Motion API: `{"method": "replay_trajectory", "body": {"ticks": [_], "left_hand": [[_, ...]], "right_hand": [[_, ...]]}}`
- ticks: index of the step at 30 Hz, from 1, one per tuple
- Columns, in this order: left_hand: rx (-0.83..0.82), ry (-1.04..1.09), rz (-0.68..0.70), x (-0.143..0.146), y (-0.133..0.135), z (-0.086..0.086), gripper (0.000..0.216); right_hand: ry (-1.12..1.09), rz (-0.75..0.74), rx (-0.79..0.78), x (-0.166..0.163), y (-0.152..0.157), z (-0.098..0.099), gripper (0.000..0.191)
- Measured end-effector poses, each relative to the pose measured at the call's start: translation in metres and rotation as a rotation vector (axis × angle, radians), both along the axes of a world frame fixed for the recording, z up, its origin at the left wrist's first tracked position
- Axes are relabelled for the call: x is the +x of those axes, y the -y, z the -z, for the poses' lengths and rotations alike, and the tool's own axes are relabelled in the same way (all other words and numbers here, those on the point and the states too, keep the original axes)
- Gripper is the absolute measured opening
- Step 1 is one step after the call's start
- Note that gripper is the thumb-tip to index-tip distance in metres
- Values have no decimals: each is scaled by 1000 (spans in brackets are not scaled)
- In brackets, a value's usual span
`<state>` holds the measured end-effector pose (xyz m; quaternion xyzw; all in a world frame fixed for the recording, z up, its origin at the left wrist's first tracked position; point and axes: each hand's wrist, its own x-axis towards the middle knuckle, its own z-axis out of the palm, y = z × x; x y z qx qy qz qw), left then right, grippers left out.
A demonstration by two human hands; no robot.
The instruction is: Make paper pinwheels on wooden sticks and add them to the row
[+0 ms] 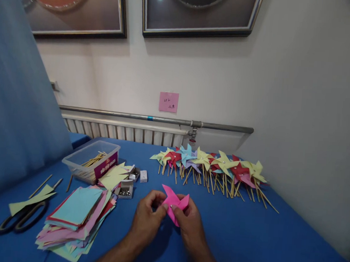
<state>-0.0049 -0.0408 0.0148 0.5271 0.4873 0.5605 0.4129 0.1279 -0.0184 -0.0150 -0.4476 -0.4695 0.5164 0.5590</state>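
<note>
A bright pink paper pinwheel [173, 198] is held between both hands above the blue table, its folded blades spread and a small shiny pin at its centre. My left hand [149, 213] pinches its left edge with thumb and fingers. On the other side, my right hand [190, 216] grips the right part, its thumb beside the pin. The fingers behind the paper are partly hidden. No stick shows on this pinwheel. Left of my hands, an open small box [125, 190] holds metal pins.
A stack of coloured paper [76, 208] lies left, beside black-handled scissors [22, 218] under a pale paper piece. A clear plastic tub [77, 162] contains wooden sticks. Finished pinwheels on sticks [223, 164] line the table's back right. A radiator [133, 132] runs along the wall.
</note>
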Motion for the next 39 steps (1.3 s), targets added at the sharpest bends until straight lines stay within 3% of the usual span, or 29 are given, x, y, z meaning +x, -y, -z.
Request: {"method": "replay_trajectory", "body": {"ticks": [9,39], "left_hand": [[125,-211,3,-7,6,-6,19],[160,-214,96,-8,6,-4,23]], "right_hand": [[4,-47,24,6,3,-5,32],[-16,-58,38,9,-2,-4,29]]}}
